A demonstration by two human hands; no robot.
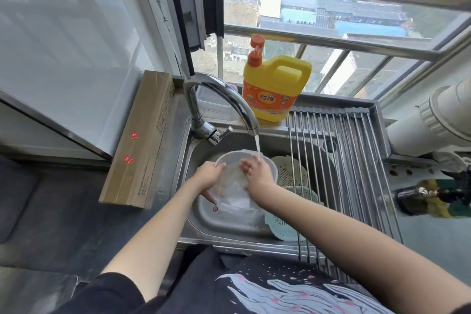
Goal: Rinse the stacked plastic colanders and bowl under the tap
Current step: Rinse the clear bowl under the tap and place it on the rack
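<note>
Head view: the left hand point(209, 176) grips the near-left rim of the clear bowl point(235, 181), fingers curled over it; the right hand point(257, 173) lies spread inside, rubbing under the running stream from the tap point(224, 99). Bowl sits tilted at the centre of the sink point(193, 160). Two colanders, one cream point(290, 173) and one pale green point(288, 227), lean against the sink's right side, apparently awaiting rinsing. Judged roughly a third complete. A rod rack point(351, 160) covers the sink's right edge, limiting room there; a detergent bottle point(275, 86) stands on the back edge.
</note>
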